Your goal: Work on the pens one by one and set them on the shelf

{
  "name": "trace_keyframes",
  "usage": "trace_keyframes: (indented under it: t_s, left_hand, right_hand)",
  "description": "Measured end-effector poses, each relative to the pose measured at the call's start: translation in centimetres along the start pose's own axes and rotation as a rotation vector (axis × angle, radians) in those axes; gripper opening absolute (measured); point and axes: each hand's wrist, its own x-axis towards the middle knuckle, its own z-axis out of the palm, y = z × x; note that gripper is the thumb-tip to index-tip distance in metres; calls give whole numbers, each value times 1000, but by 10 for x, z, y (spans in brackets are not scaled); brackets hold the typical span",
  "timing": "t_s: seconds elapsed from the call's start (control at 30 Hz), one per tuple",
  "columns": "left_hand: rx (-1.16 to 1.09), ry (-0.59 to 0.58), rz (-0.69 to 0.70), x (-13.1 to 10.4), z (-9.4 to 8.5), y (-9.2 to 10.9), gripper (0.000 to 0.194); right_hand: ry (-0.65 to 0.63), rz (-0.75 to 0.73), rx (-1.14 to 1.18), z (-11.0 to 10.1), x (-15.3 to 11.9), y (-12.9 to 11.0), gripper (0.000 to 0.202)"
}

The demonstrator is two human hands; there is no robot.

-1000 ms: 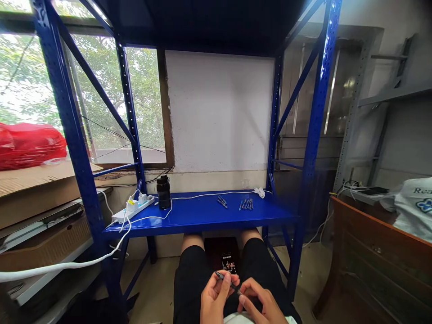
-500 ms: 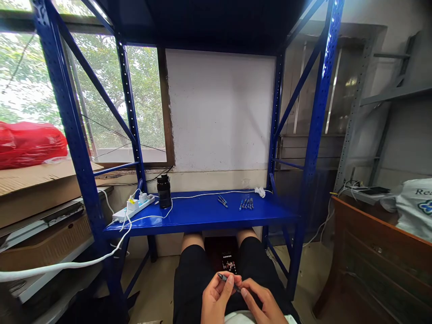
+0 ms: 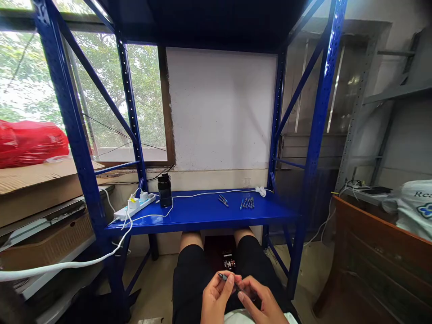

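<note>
Low over my lap, my left hand (image 3: 218, 294) pinches a dark pen (image 3: 222, 276) between thumb and fingers. One end of the pen points up and to the left, past the fingertips. My right hand (image 3: 258, 297) is curled round the pen's other end, its thumb and fingers closed there and partly hiding it. Ahead on the blue shelf (image 3: 195, 215), a small group of pens (image 3: 223, 200) lies near the middle. To their right, several more pens (image 3: 247, 203) lie side by side in a row.
A black bottle (image 3: 164, 191) stands at the shelf's left, beside a white power strip (image 3: 135, 207) with plugs and trailing cables. A crumpled white wad (image 3: 260, 191) lies at the back right. Between my knees is a lit phone screen (image 3: 228, 260). A wooden chair (image 3: 374, 252) stands at right.
My right hand has shifted slightly, and its fingers are curled a little differently at the pen's lower end. My left hand keeps its hold. The view has moved slightly.
</note>
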Motion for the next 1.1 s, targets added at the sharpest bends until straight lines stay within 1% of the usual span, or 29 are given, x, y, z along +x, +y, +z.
trace_keyframes:
  t_s: [0.27, 0.47, 0.67, 0.83, 0.93, 1.1]
  left_hand:
    - [-29, -31, -6, 1, -2, -3, 45]
    - [-28, 35, -28, 0, -2, -4, 49]
    - [-55, 66, -70, -2, 2, 6, 51]
    - [-79, 68, -89, -4, 4, 14, 54]
    - [-81, 71, -84, -1, 1, 8, 54]
    - [-78, 93, -60, 5, -7, -9, 54]
  right_hand:
    - [-15, 34, 34, 2, -1, 5, 44]
    - [-28, 73, 29, 2, 0, 7, 47]
    - [-42, 114, 4, 2, 1, 7, 48]
    - [-60, 156, 50, 3, 2, 10, 46]
    - [-62, 157, 70, 3, 2, 10, 46]
    - [-62, 146, 67, 2, 3, 11, 44]
